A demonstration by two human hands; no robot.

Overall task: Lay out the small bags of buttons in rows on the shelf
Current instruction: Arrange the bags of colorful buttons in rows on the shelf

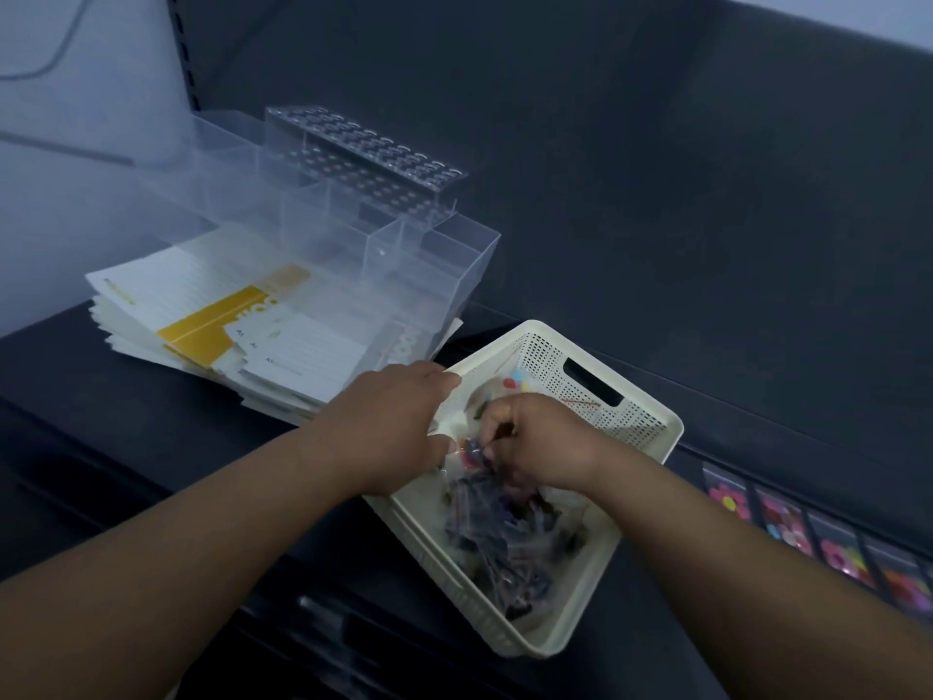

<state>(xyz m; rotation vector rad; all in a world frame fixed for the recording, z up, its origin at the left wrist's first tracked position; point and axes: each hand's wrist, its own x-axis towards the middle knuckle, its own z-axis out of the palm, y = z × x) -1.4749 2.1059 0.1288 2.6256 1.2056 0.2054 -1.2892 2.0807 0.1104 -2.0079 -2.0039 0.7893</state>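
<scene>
At least 4 bags lie in a row (808,543) on the shelf (151,396), at 4 o'clock from the basket (631,411). A heap (505,538) waits inside, so most of the work is left. The right hand (535,442) pinches a bag (467,449) with its fingers; the left hand (394,421) curls its fingers on the basket rim.

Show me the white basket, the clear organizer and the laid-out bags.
white basket (636,416): head view, perforated far wall.
clear organizer (449,265): head view, front right compartment.
laid-out bags (781,518): head view, second bag from left.

Dim, bluish, soft motion blur
</scene>
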